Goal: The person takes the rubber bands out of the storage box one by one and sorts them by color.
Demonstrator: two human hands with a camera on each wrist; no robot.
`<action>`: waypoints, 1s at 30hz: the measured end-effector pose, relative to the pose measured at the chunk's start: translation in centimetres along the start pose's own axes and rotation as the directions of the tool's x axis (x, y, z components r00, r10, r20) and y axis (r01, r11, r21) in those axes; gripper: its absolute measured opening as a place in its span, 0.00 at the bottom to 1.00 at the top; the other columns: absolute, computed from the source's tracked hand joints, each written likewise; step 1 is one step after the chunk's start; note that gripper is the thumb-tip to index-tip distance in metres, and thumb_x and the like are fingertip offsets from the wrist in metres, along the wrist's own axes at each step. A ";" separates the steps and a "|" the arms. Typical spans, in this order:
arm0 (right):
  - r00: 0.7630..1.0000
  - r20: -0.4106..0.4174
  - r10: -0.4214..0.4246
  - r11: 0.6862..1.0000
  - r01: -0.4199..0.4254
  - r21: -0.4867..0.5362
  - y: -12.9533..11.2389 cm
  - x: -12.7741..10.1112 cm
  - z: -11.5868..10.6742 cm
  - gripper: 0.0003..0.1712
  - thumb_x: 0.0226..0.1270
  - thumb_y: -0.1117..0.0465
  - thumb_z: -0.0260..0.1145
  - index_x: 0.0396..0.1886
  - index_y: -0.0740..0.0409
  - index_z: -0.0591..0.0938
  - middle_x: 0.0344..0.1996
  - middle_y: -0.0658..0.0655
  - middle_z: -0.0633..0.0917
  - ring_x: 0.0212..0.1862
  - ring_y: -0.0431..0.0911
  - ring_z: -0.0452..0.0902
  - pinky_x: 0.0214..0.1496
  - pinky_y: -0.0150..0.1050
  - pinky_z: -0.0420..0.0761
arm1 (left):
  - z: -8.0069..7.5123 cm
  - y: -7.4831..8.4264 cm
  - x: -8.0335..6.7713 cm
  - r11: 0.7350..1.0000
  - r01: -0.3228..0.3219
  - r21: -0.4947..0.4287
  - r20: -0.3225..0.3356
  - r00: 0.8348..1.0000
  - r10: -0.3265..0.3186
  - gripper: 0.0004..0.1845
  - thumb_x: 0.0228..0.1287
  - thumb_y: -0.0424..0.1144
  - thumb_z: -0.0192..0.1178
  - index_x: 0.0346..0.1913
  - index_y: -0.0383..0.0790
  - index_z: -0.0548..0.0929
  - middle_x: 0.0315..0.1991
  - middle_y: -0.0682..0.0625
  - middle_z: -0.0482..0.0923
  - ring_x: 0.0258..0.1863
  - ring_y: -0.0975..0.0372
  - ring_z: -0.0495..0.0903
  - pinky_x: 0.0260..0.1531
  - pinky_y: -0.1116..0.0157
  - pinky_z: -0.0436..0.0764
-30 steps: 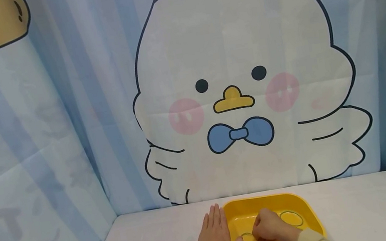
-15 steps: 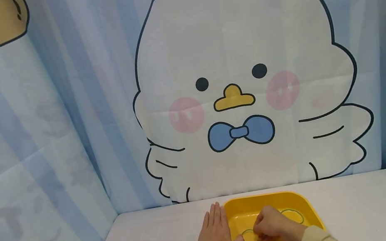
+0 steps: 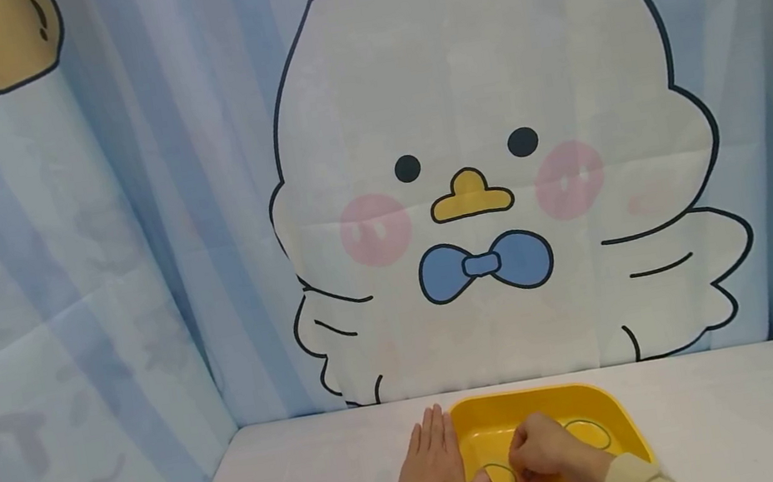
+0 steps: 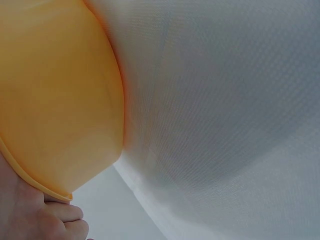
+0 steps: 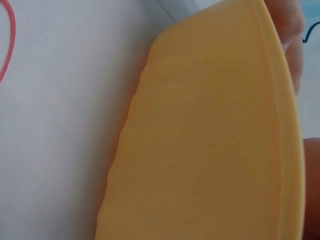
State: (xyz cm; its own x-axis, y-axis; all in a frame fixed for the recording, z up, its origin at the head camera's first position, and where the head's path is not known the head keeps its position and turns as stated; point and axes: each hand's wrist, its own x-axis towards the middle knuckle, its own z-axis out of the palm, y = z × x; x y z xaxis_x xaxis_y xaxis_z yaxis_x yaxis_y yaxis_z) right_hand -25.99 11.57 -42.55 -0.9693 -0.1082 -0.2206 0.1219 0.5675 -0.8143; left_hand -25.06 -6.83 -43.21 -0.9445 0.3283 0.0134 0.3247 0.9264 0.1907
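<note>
A yellow plastic tray (image 3: pixel 541 399) sits on the white table near its front edge. Two thin dark rubber bands lie in it: one loop (image 3: pixel 500 481) at the left, another (image 3: pixel 588 434) at the right. My left hand (image 3: pixel 432 470) lies flat on the table against the tray's left wall, fingers straight, thumb at the rim. My right hand (image 3: pixel 547 450) is inside the tray with its fingers curled down, pinching at the left loop's edge. In the wrist views the tray's outer wall (image 4: pixel 60 100) (image 5: pixel 210 150) fills much of the frame.
A cartoon chick curtain (image 3: pixel 482 175) hangs right behind the table (image 3: pixel 302 473), and blue striped cloth closes off both sides. A thin red band (image 5: pixel 7 45) lies on the white cloth beside the tray in the right wrist view.
My right hand has shifted slightly right inside the tray, showing more of the left loop. The left hand has stayed flat beside the tray.
</note>
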 end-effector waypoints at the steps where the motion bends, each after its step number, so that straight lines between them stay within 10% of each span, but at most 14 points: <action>1: 1.000 -0.003 -0.013 1.000 0.013 -0.008 0.1 0.1 0.1 0.03 0.56 0.74 0.63 0.27 0.67 0.82 0.18 0.56 0.82 0.18 0.41 0.81 0.25 0.35 0.84 | 0.0 0.0 0.0 1.000 0.000 0.004 -0.001 1.000 0.000 0.46 0.62 0.62 0.46 0.76 0.34 0.57 0.79 0.42 0.52 0.78 0.51 0.54 0.77 0.52 0.56; 30: 0.973 -0.090 -0.214 0.952 0.188 -0.240 0.2 0.5 1.6 0.11 0.42 0.76 0.64 0.10 0.59 0.77 0.09 0.49 0.74 0.13 0.39 0.68 0.16 0.25 0.66 | -0.1 0.1 0.0 1.000 0.002 0.020 0.012 1.000 -0.003 0.46 0.62 0.62 0.46 0.76 0.35 0.58 0.79 0.43 0.52 0.78 0.52 0.54 0.76 0.52 0.57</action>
State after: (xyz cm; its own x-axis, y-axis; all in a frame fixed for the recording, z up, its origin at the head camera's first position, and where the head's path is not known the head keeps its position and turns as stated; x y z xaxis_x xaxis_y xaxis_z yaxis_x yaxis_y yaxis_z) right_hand -26.10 10.33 -43.69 -0.9881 -0.1537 0.0083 -0.1172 0.7159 -0.6883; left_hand -25.03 -6.75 -43.08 -0.9446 0.3281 0.0014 0.3235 0.9306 0.1716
